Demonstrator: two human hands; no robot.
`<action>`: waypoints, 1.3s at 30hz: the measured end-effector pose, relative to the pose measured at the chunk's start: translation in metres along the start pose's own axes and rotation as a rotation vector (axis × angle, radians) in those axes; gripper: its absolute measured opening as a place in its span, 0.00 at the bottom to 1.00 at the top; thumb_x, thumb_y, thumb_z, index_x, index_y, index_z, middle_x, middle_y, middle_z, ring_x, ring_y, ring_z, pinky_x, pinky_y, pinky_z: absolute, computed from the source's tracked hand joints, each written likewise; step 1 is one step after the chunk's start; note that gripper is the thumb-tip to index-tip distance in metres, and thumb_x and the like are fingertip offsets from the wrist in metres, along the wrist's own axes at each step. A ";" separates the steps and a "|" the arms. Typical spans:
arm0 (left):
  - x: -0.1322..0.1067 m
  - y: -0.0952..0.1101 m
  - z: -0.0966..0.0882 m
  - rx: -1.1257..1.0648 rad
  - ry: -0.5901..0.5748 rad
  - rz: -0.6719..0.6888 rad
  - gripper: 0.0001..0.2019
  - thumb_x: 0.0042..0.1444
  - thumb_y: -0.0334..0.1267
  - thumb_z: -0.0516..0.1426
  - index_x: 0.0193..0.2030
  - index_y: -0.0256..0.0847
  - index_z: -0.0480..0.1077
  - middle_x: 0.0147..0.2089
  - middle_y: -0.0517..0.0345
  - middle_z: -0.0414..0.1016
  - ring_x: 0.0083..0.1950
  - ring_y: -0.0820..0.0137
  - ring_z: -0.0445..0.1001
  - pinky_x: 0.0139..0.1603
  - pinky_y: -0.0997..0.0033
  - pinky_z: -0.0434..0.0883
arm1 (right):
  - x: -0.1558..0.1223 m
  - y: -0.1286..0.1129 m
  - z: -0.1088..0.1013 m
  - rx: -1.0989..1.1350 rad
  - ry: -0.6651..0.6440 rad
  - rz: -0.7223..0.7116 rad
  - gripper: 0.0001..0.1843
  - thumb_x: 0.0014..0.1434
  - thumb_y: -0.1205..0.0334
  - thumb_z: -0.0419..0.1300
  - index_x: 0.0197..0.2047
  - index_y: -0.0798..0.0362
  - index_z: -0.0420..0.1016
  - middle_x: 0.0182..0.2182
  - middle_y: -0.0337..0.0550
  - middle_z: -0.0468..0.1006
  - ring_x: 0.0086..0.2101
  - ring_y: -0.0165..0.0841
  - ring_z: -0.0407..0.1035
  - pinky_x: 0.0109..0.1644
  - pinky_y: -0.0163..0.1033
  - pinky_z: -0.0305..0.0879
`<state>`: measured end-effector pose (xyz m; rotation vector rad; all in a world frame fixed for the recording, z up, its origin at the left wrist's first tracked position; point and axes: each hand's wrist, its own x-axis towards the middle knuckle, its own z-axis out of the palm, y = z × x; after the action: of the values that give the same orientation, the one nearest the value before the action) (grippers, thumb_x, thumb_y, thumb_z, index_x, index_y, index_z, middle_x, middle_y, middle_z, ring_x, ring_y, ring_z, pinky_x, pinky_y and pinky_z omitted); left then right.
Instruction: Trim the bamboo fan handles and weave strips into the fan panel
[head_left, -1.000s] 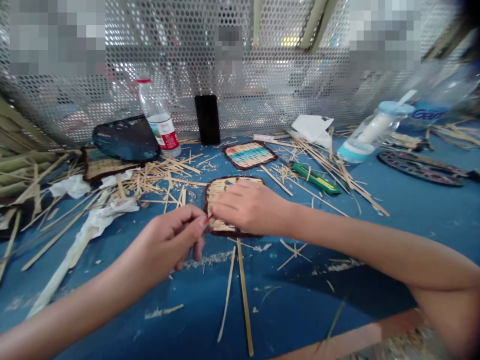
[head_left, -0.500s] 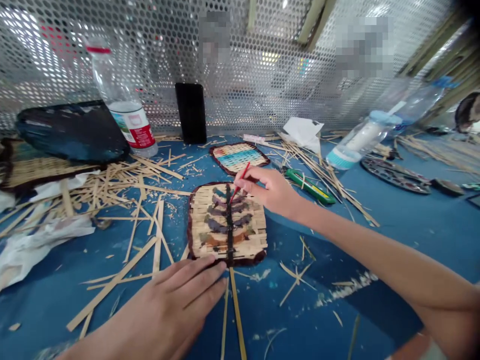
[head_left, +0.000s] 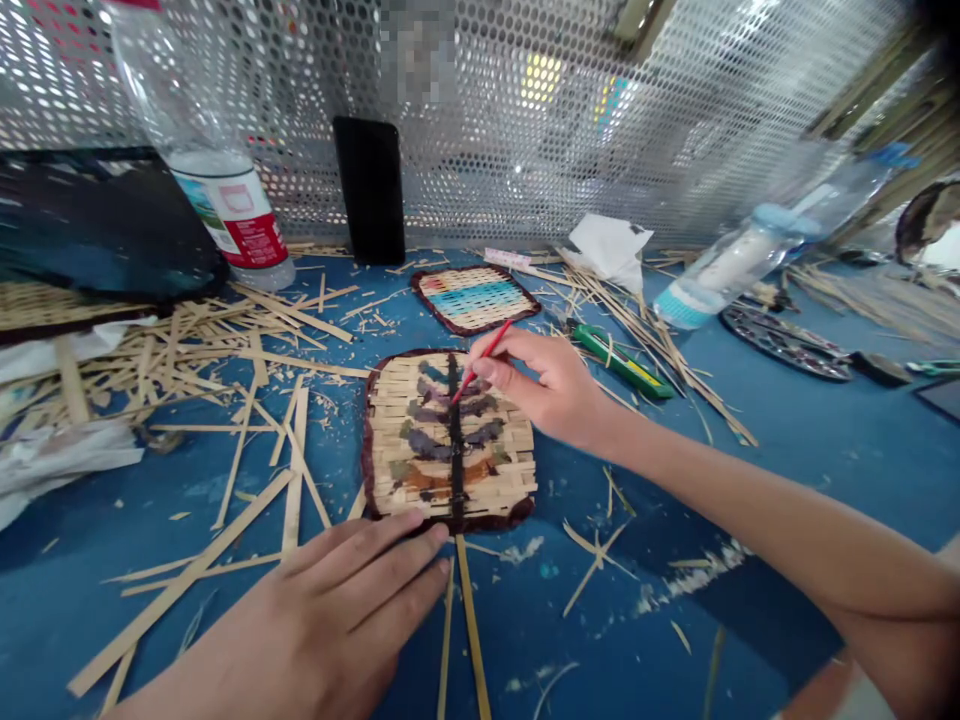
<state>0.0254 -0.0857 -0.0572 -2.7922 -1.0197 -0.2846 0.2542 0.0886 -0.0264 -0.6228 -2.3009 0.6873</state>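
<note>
A woven bamboo panel (head_left: 390, 420) with a dark brown edge lies flat on the blue table. It bears a painted black vertical line and curved purple, grey and orange bands. My right hand (head_left: 544, 385) is closed in a pinch round a thin red paintbrush (head_left: 491, 350), its tip at the upper part of the black line. My left hand (head_left: 352, 600) lies flat with fingers stretched out, the fingertips touching the panel's lower edge. Two bamboo strips (head_left: 469, 620) run down from the panel beside that hand.
Behind the panel lies a second woven piece (head_left: 476, 298) with blue bands. A green utility knife (head_left: 622, 360), loose bamboo strips (head_left: 202, 340), a labelled bottle (head_left: 232, 210), a black phone (head_left: 369, 190), a tilted bottle (head_left: 712, 270) and a paint palette (head_left: 784, 342) surround it. Perforated metal (head_left: 480, 120) stands behind.
The view has shifted slightly, so the bottle and phone sit farther left and higher. The brush tip has moved a little onto the black line. Left hand stays at the panel's edge.
</note>
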 end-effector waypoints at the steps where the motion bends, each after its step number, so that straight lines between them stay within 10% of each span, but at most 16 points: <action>1: 0.000 0.000 0.000 -0.005 0.008 -0.003 0.32 0.55 0.31 0.53 0.68 0.48 0.59 0.68 0.68 0.61 0.68 0.71 0.60 0.71 0.70 0.51 | 0.000 0.000 0.001 0.028 -0.025 0.016 0.11 0.67 0.59 0.54 0.38 0.54 0.74 0.34 0.41 0.77 0.34 0.29 0.69 0.40 0.35 0.62; 10: 0.001 -0.003 0.000 -0.004 0.011 0.016 0.33 0.54 0.30 0.53 0.69 0.48 0.57 0.69 0.69 0.59 0.69 0.72 0.57 0.72 0.70 0.46 | -0.005 -0.011 -0.001 0.072 -0.066 0.083 0.11 0.67 0.59 0.54 0.36 0.54 0.72 0.34 0.41 0.76 0.34 0.29 0.68 0.39 0.35 0.62; 23: -0.001 -0.003 0.004 -0.084 -0.052 0.011 0.34 0.55 0.29 0.53 0.70 0.48 0.55 0.69 0.66 0.59 0.65 0.67 0.65 0.63 0.70 0.67 | -0.007 -0.012 0.001 0.024 -0.084 0.125 0.12 0.68 0.58 0.52 0.35 0.53 0.71 0.35 0.42 0.77 0.34 0.30 0.69 0.39 0.36 0.62; 28: 0.000 -0.004 0.002 -0.078 -0.039 0.009 0.33 0.55 0.30 0.52 0.69 0.48 0.56 0.70 0.67 0.59 0.65 0.68 0.65 0.63 0.70 0.66 | -0.010 -0.016 0.001 -0.108 -0.010 -0.072 0.11 0.68 0.61 0.52 0.36 0.52 0.72 0.36 0.42 0.78 0.37 0.32 0.70 0.45 0.39 0.63; 35: 0.000 -0.003 -0.007 -0.065 -0.031 0.014 0.30 0.56 0.28 0.52 0.67 0.48 0.60 0.70 0.66 0.59 0.68 0.68 0.59 0.68 0.68 0.58 | 0.008 0.006 -0.044 -0.531 0.188 -0.072 0.15 0.69 0.58 0.47 0.46 0.51 0.74 0.43 0.47 0.77 0.45 0.39 0.69 0.53 0.48 0.58; 39: 0.001 -0.002 -0.016 -0.165 0.025 -0.088 0.23 0.59 0.26 0.52 0.60 0.47 0.66 0.65 0.60 0.66 0.65 0.66 0.63 0.65 0.66 0.60 | 0.013 0.038 -0.080 -0.955 -0.105 0.291 0.13 0.64 0.64 0.50 0.42 0.55 0.76 0.37 0.53 0.78 0.39 0.44 0.70 0.45 0.50 0.58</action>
<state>0.0230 -0.0873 -0.0416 -2.8837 -1.1652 -0.4323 0.3106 0.1491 0.0077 -1.3810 -2.5859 -0.3393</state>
